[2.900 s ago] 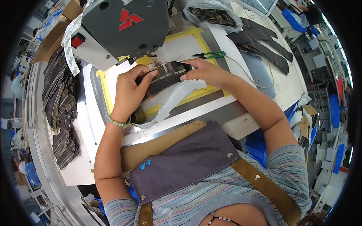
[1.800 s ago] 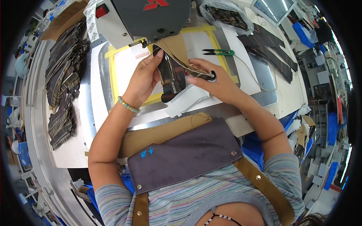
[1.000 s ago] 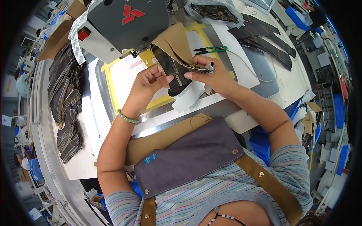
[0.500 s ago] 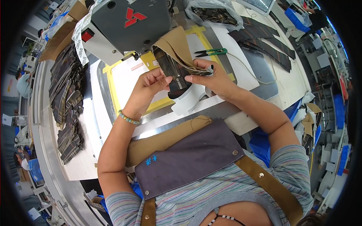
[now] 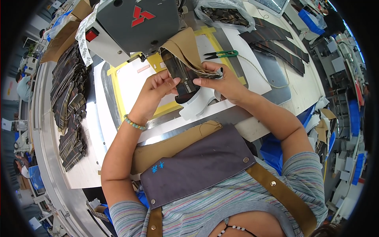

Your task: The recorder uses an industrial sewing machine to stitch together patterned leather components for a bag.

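Between my two hands, in front of the sewing machine (image 5: 142,29), is a dark plaid fabric piece (image 5: 169,63) with a metal zipper (image 5: 184,75) and a tan lining (image 5: 183,43) folded over its top. My left hand (image 5: 158,89) pinches its left edge beside the zipper's lower end. On the other side, my right hand (image 5: 223,83) grips the right edge, thumb on the front and fingers partly hidden behind the cloth. A white curved strip (image 5: 195,107) hangs below the piece. Green-handled thread snips (image 5: 222,54) lie beyond my right hand.
Piled plaid pieces (image 5: 69,98) line the table's left side. Dark striped strips (image 5: 276,43) lie at the far right, near a clear bag (image 5: 225,15) of plaid cloth. A yellow-taped white template (image 5: 130,94) lies under my hands. A cord (image 5: 262,73) curves along the right.
My left thumb has shifted slightly at the zipper's edge. Otherwise both hands and the fabric piece stay almost in place.
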`<state>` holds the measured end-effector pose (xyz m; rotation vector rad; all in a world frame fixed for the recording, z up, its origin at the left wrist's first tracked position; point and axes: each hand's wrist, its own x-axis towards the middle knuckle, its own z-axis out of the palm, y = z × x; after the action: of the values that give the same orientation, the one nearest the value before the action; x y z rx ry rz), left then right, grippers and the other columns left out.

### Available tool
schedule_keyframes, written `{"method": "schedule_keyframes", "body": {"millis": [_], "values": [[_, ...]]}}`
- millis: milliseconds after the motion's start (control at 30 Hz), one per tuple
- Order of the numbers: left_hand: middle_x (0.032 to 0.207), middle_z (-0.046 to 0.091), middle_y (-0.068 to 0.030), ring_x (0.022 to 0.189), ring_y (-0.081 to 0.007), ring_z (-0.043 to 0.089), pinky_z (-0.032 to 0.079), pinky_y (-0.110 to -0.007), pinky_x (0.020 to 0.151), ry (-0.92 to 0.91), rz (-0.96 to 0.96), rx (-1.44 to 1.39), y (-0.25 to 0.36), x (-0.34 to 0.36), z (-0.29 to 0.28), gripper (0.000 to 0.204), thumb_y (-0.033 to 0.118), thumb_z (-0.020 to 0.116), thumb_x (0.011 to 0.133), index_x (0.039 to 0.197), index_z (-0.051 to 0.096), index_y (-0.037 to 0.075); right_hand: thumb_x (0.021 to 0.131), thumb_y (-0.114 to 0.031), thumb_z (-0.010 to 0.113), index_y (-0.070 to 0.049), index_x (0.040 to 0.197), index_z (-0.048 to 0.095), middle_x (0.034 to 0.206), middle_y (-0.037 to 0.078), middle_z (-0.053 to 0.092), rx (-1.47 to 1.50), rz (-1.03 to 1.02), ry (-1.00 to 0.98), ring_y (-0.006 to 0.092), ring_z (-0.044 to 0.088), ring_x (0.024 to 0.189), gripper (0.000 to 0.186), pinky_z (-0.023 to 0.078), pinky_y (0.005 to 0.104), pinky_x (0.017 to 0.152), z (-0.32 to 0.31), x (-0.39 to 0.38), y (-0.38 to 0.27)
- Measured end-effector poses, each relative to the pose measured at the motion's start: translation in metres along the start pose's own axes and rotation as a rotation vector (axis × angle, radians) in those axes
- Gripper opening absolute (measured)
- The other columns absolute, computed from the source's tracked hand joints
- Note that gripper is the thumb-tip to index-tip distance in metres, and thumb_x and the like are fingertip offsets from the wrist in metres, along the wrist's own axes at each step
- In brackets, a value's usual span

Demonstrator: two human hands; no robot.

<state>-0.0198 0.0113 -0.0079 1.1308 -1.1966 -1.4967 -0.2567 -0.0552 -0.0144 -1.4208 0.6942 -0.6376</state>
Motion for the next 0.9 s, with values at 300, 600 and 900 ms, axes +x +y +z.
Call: {"method": "schedule_keyframes", "body": {"millis": [300,600,900], "values": [[0.078,0.057,0.0074,0.073,-0.0022,0.051,0.045,-0.021,0.073,0.096,-0.024,-0.012,0.009,-0.004,0.011,0.018,0.019,0.065,0.105,0.089,0.064,0.011,0.091,-0.019,0.08,-0.001,0.122,0.071,0.109,0.002,0.071,0.017,0.134,0.023,0.0088,0.06,0.1,0.038,0.045,0.0259,0.094,0.003,-0.006,-0.015],[0.079,0.059,0.0037,0.075,-0.0066,0.058,0.049,-0.025,0.077,0.101,-0.014,-0.043,0.005,-0.004,0.01,0.023,0.023,0.06,0.108,0.09,0.063,0.009,0.091,-0.018,0.08,-0.002,0.121,0.071,0.105,0.001,0.072,-0.083,0.029,0.007,0.0082,0.06,0.096,0.035,0.047,0.026,0.089,0.003,-0.001,-0.013],[0.113,0.075,-0.0146,0.1,-0.0222,0.073,0.056,-0.033,0.093,-0.062,0.022,0.048,0.004,-0.001,0.004,0.035,0.028,0.048,0.113,0.122,0.065,-0.001,0.09,-0.005,0.07,-0.007,0.132,0.068,0.113,0.005,0.073,-1.036,-0.445,0.605,0.0114,0.066,0.1,0.042,0.049,0.0283,0.094,-0.111,-0.106,-0.114]]}}
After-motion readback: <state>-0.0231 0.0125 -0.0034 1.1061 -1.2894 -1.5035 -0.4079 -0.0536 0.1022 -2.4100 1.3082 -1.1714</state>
